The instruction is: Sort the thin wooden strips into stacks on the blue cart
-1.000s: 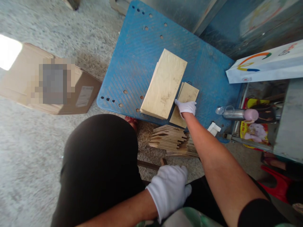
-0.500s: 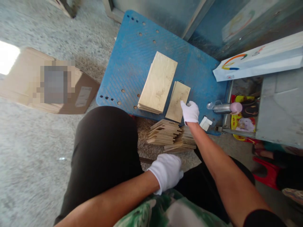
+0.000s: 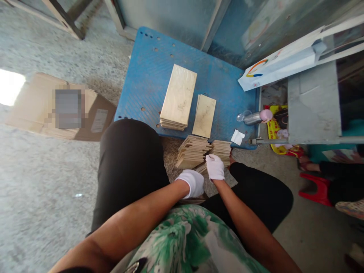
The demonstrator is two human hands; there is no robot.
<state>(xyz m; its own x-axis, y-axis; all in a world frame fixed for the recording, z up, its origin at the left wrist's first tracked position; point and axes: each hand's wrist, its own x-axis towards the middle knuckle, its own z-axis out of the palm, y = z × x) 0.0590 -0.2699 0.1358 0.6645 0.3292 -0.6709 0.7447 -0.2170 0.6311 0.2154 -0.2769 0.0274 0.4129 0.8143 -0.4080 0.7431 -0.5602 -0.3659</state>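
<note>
Both my hands wear white gloves and sit between my knees. My right hand (image 3: 215, 167) rests on the near edge of two messy stacks of thin wooden boards (image 3: 193, 152) on the floor, its fingers curled down onto them. My left hand (image 3: 192, 182) is just beside it, bent at the wrist, fingers hidden. Beyond them, on a blue plastic pallet (image 3: 142, 79), lie a tall neat stack of pale boards (image 3: 178, 96) and a thinner, smaller stack (image 3: 204, 115).
A cardboard box (image 3: 59, 108) lies on the concrete floor to the left. A white paper bag (image 3: 280, 60), a grey bench (image 3: 313, 102), a metal bottle with a pink cap (image 3: 254, 118) and a red stool (image 3: 313, 189) crowd the right side. Another person's feet show at far right.
My right hand has pulled back from the smaller stack on the pallet to the floor stacks near my knees. My left hand has moved up beside it. The camera has tilted back.
</note>
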